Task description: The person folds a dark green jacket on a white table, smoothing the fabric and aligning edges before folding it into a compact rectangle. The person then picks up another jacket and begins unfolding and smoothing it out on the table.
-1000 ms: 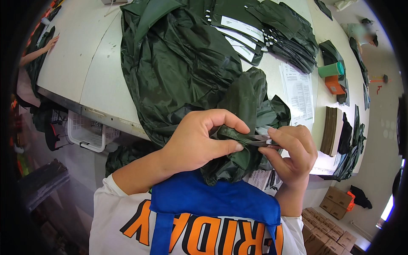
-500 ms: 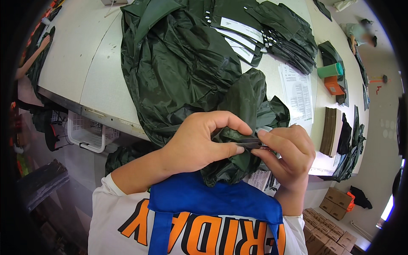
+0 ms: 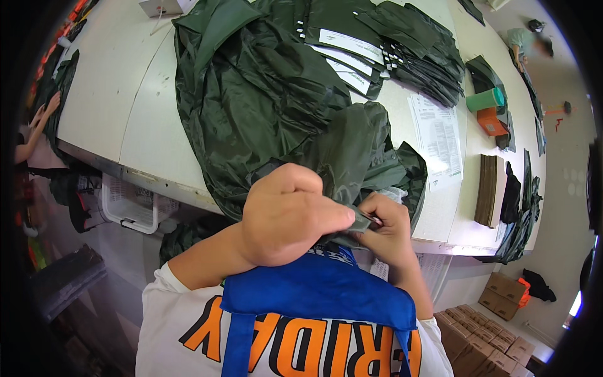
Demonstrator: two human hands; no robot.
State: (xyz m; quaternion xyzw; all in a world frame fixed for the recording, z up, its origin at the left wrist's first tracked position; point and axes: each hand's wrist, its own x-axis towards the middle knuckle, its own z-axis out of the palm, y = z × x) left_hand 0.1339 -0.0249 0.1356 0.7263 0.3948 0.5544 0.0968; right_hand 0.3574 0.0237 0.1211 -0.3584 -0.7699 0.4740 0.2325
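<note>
Fabric, green, spills over the desk edge, left hand pinching a fold! Right hand close by, grip half hidden, can't tell. Close edge-work, I'd judge; next calls for steady tension.

Shirt: one, white, worn by the person; its cloth was plain apart from the print. Chest lettering: large, orange block capitals, edged in black, which stood upside down in the head view. Left sleeve: white, ended on the forearm in a plain edge. Apron: solid blue, broad across the chest, with a stitched border. Left strap: blue, flat, crossed the lettering. Left hand and right hand: both were bare.
</note>
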